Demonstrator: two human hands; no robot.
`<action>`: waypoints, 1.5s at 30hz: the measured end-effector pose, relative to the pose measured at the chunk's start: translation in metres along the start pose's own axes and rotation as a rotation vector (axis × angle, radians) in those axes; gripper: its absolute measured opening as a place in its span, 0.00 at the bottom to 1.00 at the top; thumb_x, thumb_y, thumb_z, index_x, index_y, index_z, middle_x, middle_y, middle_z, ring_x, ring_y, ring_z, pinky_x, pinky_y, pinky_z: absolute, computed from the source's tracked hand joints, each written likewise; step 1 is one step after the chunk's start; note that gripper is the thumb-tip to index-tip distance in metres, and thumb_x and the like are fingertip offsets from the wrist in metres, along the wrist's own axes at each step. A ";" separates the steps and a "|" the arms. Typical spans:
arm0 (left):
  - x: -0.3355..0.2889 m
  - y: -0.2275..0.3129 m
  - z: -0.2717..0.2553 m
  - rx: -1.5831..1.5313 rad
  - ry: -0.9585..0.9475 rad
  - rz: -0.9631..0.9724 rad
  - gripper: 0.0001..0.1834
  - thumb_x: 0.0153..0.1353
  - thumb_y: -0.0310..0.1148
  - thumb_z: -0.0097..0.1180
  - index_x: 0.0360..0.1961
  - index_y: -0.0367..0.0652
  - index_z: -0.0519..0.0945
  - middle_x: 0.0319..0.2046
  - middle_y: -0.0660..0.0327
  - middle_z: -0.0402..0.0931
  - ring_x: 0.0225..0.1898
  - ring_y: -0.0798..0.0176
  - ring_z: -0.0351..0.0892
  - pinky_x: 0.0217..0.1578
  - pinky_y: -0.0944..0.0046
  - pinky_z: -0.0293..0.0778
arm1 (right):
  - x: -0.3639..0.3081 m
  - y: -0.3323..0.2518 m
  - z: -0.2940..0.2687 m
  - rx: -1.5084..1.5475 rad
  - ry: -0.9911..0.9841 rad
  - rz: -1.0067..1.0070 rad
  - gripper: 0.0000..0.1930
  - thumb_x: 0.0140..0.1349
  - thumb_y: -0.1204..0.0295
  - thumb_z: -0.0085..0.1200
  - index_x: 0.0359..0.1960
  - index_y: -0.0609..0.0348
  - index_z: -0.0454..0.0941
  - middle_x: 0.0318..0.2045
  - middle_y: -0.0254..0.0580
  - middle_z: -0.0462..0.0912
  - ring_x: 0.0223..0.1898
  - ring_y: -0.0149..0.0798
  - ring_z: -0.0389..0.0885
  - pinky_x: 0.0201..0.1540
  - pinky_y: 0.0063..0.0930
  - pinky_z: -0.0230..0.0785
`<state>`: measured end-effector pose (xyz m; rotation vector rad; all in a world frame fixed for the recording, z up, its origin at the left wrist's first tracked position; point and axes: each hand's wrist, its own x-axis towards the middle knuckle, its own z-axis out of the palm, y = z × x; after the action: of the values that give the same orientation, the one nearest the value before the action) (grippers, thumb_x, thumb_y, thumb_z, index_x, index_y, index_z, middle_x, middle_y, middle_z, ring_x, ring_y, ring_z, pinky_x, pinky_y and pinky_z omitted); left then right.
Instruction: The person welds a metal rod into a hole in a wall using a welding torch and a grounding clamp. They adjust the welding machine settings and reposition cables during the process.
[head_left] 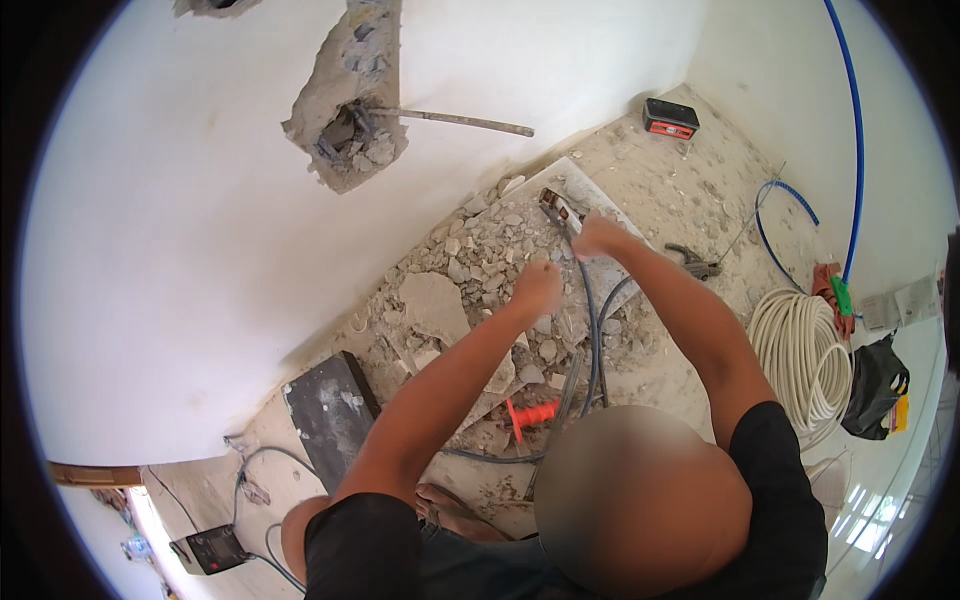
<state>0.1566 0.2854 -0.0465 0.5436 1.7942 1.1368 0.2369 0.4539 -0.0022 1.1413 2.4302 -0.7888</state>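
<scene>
My right hand (600,236) is closed at the lower end of a slim whitish tool with brown marks (560,208); its exact kind does not show. A dark grey cable (592,310) lies beside this tool and runs back toward me. Just left and nearer, my left hand (538,290) is curled into a fist above the rubble; whatever it may hold is hidden. Broken plaster and masonry rubble (460,245) lies under both hands, partly on a pale board (592,185). A chisel-like tool with an orange handle and guard (530,414) rests in the debris closer to my body.
A broken wall cavity (360,150) has a thin rod (460,121) sticking out. Around me are a dark block (332,408), a black device with cables (208,550), a black-red box (670,119), dark pliers-like tool (692,262), white cable coil (800,350) and blue conduit (855,150).
</scene>
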 end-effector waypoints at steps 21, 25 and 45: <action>-0.070 0.192 -0.103 -0.681 0.353 0.373 0.23 0.57 0.40 0.64 0.49 0.38 0.75 0.40 0.59 0.76 0.38 0.61 0.76 0.38 0.62 0.71 | -0.238 -0.108 -0.146 -0.490 0.706 -0.251 0.24 0.41 0.67 0.61 0.42 0.63 0.75 0.37 0.52 0.79 0.40 0.54 0.80 0.43 0.44 0.73; -0.068 0.193 -0.109 -0.699 0.326 0.372 0.22 0.57 0.38 0.64 0.49 0.38 0.75 0.41 0.58 0.76 0.39 0.61 0.75 0.39 0.62 0.71 | -0.237 -0.120 -0.148 -0.539 0.712 -0.256 0.24 0.42 0.66 0.60 0.43 0.63 0.75 0.38 0.53 0.79 0.42 0.54 0.79 0.45 0.45 0.72; -0.077 0.194 -0.106 -0.741 0.130 0.353 0.23 0.63 0.41 0.56 0.54 0.37 0.72 0.47 0.55 0.72 0.49 0.57 0.73 0.52 0.55 0.68 | -0.239 -0.167 -0.173 -0.430 0.240 -0.163 0.17 0.47 0.62 0.54 0.30 0.66 0.74 0.42 0.59 0.78 0.44 0.55 0.77 0.45 0.44 0.68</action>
<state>0.0822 0.2711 0.1755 0.3412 1.2584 1.9885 0.2421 0.3308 0.3134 0.9197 2.7333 -0.1530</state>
